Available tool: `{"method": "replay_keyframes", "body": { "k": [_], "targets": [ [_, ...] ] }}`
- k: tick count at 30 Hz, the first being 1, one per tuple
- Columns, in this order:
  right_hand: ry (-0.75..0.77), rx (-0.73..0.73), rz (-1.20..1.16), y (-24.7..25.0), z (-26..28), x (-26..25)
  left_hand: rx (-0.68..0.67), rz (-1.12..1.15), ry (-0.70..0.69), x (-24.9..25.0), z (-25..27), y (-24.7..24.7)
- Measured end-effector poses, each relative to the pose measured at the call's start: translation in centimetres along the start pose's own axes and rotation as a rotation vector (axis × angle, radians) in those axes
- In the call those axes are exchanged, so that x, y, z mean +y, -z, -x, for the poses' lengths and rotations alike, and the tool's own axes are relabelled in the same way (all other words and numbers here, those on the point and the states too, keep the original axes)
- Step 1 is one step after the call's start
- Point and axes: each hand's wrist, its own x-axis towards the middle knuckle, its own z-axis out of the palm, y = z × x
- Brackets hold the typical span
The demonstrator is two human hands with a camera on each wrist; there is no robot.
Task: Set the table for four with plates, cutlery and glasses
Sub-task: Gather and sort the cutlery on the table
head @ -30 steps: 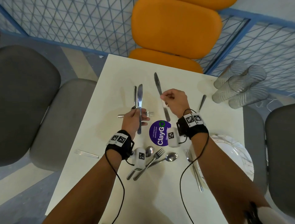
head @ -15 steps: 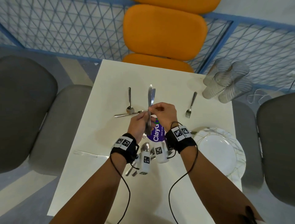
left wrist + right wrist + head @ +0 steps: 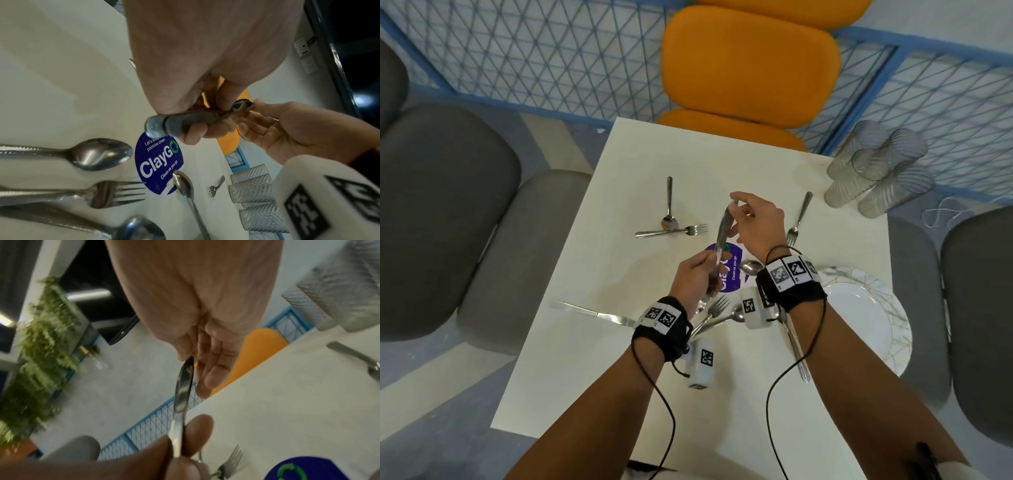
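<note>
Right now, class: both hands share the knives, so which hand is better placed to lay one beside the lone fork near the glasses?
Probably the right hand: it pinches the knives at their tips, nearest that fork. The left hand grips the handles, farther away.

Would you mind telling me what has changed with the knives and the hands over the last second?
A second ago each hand held its own knife, apart. Now the knives sit together: the left hand grips the handles, the right hand pinches the blade tips. The glasses, plate and loose cutlery on the table lie as before.
</note>
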Motion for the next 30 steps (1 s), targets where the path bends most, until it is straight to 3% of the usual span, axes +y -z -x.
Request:
{"method": "replay_keyframes", "body": {
  "k": [8, 14, 19, 23, 30],
  "targets": [
    [0.026, 0.035, 0.105, -1.4, 1.9, -0.3, 0.043, 0.067, 0.049, -1.0, 1.6, 0.4],
    [-0.017, -0.104, -0.112, -3.7, 4.3, -2.0, 0.135, 0.061, 0.046, -1.1, 3.5, 3.4],
    [-0.122, -0.079, -0.241, -8.1, 6.7, -1.8, 0.271, 0.089, 0.076, -0.4, 3.9, 9.0],
    [-0.116, -0.232, -0.062, -13.3, 9.5, -0.2, 0.319, 0.107, 0.102, 0.2, 4.3, 14.4],
    [0.030, -0.451, 0.442, -21.6, 13.7, 1.8, 0.332, 0.070, 0.118, 0.0, 5.2, 21.7]
  ]
}}
